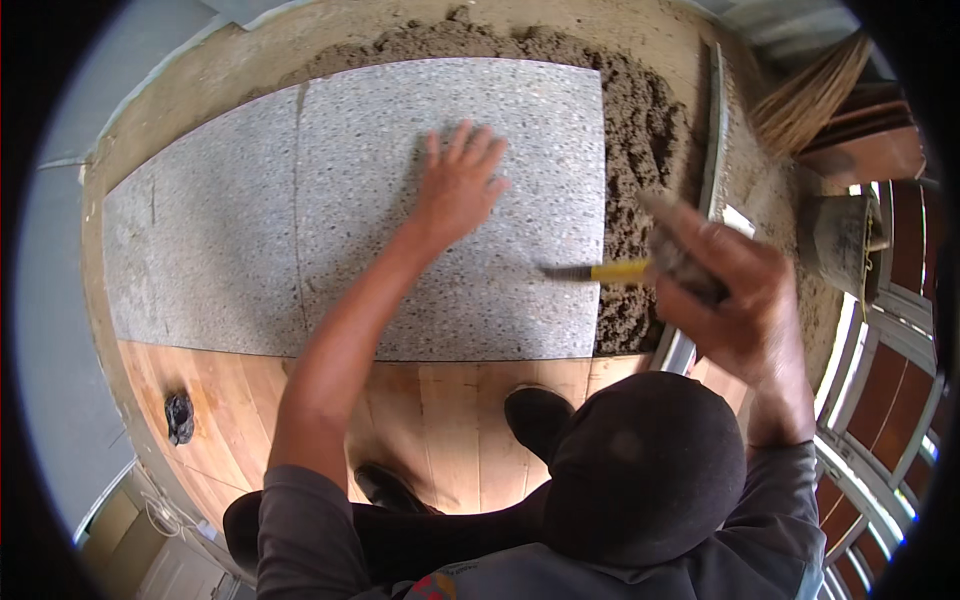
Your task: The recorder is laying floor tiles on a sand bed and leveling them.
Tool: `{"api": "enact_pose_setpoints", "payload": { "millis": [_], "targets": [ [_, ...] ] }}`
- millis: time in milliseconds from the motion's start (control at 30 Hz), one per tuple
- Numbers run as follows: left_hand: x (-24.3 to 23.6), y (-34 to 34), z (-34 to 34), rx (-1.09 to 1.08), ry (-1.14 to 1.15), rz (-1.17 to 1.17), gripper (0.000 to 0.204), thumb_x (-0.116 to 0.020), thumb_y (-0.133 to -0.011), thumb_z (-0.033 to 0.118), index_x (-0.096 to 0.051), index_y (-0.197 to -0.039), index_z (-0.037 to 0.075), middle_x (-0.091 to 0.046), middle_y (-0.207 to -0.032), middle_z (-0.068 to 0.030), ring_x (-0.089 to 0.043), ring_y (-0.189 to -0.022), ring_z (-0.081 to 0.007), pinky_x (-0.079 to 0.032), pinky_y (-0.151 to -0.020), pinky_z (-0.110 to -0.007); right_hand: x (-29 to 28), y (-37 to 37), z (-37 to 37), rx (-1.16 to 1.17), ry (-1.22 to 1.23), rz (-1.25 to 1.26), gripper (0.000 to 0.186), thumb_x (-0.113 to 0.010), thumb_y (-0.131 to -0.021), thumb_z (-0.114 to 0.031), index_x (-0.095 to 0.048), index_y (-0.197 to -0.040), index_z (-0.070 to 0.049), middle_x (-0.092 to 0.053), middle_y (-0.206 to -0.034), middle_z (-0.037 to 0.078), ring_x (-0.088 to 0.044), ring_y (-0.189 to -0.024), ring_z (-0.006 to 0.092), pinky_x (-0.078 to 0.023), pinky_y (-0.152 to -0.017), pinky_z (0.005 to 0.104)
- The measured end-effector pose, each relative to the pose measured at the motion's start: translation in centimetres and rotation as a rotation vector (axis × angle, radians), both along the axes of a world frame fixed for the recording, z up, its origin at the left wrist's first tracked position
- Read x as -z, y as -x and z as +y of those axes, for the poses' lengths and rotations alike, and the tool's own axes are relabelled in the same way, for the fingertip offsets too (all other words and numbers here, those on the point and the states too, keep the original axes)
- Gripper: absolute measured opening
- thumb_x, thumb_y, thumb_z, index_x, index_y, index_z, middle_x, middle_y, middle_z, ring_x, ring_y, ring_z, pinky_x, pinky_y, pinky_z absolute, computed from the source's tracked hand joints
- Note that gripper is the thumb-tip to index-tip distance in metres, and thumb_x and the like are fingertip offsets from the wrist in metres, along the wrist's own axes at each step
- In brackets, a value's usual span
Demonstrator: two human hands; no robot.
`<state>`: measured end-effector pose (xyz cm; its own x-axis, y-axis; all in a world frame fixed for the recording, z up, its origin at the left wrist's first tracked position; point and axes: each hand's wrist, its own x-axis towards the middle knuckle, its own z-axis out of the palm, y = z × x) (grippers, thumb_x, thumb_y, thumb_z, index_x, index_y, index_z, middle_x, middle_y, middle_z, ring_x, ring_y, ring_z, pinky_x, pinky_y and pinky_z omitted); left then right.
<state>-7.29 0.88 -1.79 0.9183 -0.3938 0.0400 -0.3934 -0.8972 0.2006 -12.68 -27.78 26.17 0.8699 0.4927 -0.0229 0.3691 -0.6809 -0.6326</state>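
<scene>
My left hand (458, 190) is spread over a large speckled grey terrazzo tile (400, 300), fingers apart and holding nothing. It looks to rest on the tile or just above it. On the right, my right hand (735, 285) is closed round the grey, motion-blurred head of what looks like a hammer (622, 271). The yellow handle points left and ends in a dark tip over the tile's right part. Whether the tip touches the surface, I cannot tell. A second speckled tile (210, 220) lies at the left, joined along a thin seam.
Loose brown mortar (645, 130) borders the tile's far and right edges. A long metal straightedge (716, 130) lies beyond it. Farther right are a straw broom (815, 95), reddish tiles (865, 150) and a bucket (838, 235). A small black bundle (179, 418) lies on wood-look flooring (450, 390).
</scene>
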Motion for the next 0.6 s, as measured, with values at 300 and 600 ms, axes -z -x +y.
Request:
{"api": "enact_pose_setpoints", "payload": {
  "millis": [300,600],
  "targets": [
    [-2.1,4.3,-11.6,0.018,-0.039,0.351,0.103,-0.067,-0.092,0.069,-0.028,-0.170,0.015,-0.016,-0.178,-0.0177,-0.006,-0.165,-0.0402,-0.006,-0.124,-0.079,-0.2,-6.5,-3.2,0.263,0.064,-0.322,0.051,-0.077,-0.092,-0.015,-0.070,-0.142,-0.010,-0.076,-0.088,0.006,-0.061,-0.066,0.0064,-0.051,-0.057,0.0285],
    [-1.1,4.6,-12.2,-0.016,-0.121,0.273,0.109,-0.075,-0.083,0.072,-0.031,-0.169,0.021,-0.020,-0.178,-0.0123,-0.018,-0.162,-0.0409,-0.017,-0.114,-0.090,0.7,-11.7,-0.8,0.116,0.071,-0.362,0.003,-0.068,-0.096,-0.003,-0.070,-0.096,-0.006,-0.060,-0.072,0.002,-0.053,-0.060,0.0072,-0.041,-0.047,0.0233]
  ]
}}
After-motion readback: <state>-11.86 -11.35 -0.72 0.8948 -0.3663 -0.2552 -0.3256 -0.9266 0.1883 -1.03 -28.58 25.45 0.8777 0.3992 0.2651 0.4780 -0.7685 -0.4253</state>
